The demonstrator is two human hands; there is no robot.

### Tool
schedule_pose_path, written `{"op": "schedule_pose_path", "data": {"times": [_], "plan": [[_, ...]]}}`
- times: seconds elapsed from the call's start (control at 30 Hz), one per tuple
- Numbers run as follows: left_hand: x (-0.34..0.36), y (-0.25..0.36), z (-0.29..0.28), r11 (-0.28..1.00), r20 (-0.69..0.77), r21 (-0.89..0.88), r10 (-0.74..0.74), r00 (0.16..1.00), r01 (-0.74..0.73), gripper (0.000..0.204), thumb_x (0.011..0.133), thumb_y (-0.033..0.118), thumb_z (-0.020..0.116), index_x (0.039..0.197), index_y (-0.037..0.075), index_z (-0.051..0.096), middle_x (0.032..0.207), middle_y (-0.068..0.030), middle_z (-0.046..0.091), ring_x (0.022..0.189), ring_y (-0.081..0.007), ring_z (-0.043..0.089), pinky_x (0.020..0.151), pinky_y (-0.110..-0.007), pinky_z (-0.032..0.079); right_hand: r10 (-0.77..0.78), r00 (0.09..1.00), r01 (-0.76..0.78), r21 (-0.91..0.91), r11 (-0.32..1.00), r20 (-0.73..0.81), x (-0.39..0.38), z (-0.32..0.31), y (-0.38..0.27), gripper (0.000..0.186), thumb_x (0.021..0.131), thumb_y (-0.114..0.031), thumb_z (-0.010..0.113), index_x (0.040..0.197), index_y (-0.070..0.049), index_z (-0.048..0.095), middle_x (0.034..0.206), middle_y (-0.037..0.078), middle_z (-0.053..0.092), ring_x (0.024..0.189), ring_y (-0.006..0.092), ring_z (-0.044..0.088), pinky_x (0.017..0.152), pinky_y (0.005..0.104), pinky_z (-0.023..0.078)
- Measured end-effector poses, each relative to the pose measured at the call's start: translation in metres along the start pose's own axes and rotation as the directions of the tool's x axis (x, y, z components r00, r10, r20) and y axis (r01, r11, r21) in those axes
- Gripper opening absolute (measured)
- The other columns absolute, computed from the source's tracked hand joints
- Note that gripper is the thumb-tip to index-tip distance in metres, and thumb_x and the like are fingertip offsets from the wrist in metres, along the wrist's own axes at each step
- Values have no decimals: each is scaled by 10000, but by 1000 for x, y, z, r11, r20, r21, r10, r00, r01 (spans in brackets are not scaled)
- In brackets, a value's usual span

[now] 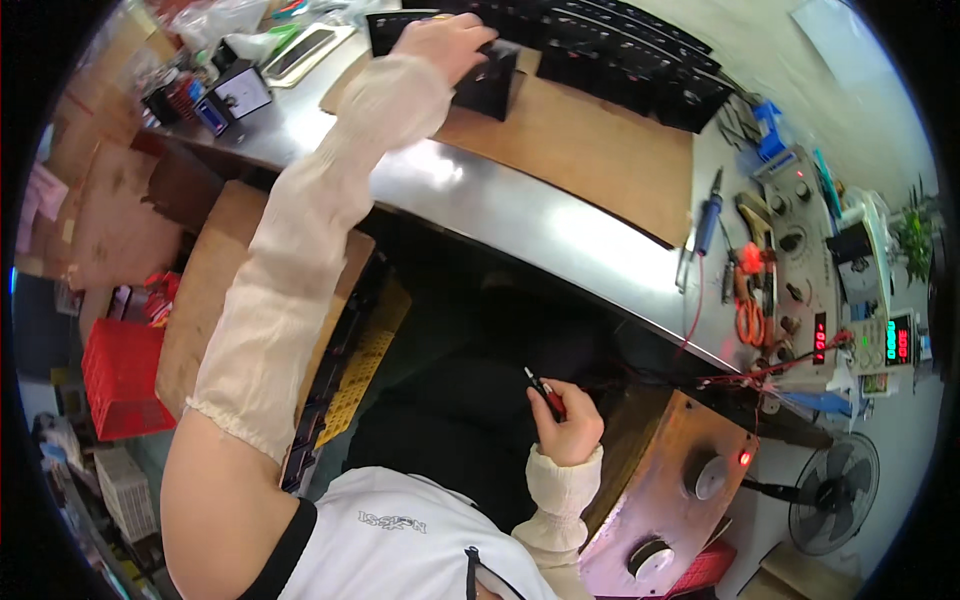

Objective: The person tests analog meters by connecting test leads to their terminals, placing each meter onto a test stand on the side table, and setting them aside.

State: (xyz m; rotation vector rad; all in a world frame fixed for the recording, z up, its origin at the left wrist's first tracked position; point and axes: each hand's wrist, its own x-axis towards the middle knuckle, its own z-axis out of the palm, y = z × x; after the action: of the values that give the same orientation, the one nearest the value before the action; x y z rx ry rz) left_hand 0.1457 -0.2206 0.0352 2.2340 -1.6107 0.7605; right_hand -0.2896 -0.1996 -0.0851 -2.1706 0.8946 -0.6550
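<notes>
My left hand (447,45) is stretched out to the far side of the bench, its fingers closed over the top of a black box-shaped unit (487,92). That unit stands on a brown board (590,140). Low in front of my body, my right hand (570,425) grips a pair of red and black test leads (545,392) with a bare metal tip pointing up and left. Pale ribbed sleeves cover both forearms.
Rows of similar black units (630,65) line the back. A blue-handled soldering iron (709,215), orange-handled scissors (750,318) and a power supply (808,240) with lit digits are at right. Below stands a metal panel with knobs (670,500); a fan (835,490) is beyond it.
</notes>
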Motion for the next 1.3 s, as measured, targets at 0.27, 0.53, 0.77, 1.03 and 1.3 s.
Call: {"op": "schedule_pose_path", "data": {"times": [0.27, 0.53, 0.77, 1.03, 1.3], "plan": [[-135, 163, -17, 891, -382, -314, 198, 903, -329, 400, 653, 80, 836, 1044, 74, 753, 975, -34, 698, 901, -199, 667, 877, -397, 525, 269, 950, -251, 127, 960, -161, -5, -18, 31, 192, 808, -68, 804, 938, 6, 684, 805, 84, 666, 695, 115, 592, 662, 246, 484], [-161, 198, -4, 875, -379, -434, 38, 925, -214, 493, 699, 327, 842, 1119, 94, 730, 1177, -49, 634, 1108, -249, 561, 1051, -490, 373, -14, 950, 110, 291, 950, -313, 33, -12, -10, 208, 793, 39, 781, 932, 8, 628, 887, 96, 634, 686, 91, 564, 604, 205, 453], [-110, 140, 18, 473, 124, -875, 12, 992, 104, 1058, 716, 165, 862, 1552, 44, 223, 1461, -193, 446, 1378, -317, 404, 1151, -442, 311, -256, 931, 322, 254, 912, -259, 64, 18, -29, 219, 760, 77, 762, 902, 16, 607, 814, 144, 627, 635, 245, 627, 579, 275, 499], [-114, 135, 28, 427, 163, -893, 13, 986, 142, 1078, 692, 232, 870, 1565, 135, 246, 1334, -190, 553, 1241, -374, 517, 1102, -456, 356, -98, 976, 142, 226, 964, -193, 60, 28, -36, 308, 745, 26, 811, 977, -1, 609, 915, 94, 631, 727, 190, 629, 630, 261, 496], [-114, 140, 26, 434, 180, -889, 36, 983, 147, 1096, 712, 204, 857, 1582, 142, 193, 1353, -211, 534, 1274, -375, 497, 1121, -446, 336, -10, 909, 133, 268, 954, -416, 53, 1, -16, 187, 786, 88, 773, 898, 17, 641, 861, 113, 644, 725, 158, 603, 654, 250, 478]]}}
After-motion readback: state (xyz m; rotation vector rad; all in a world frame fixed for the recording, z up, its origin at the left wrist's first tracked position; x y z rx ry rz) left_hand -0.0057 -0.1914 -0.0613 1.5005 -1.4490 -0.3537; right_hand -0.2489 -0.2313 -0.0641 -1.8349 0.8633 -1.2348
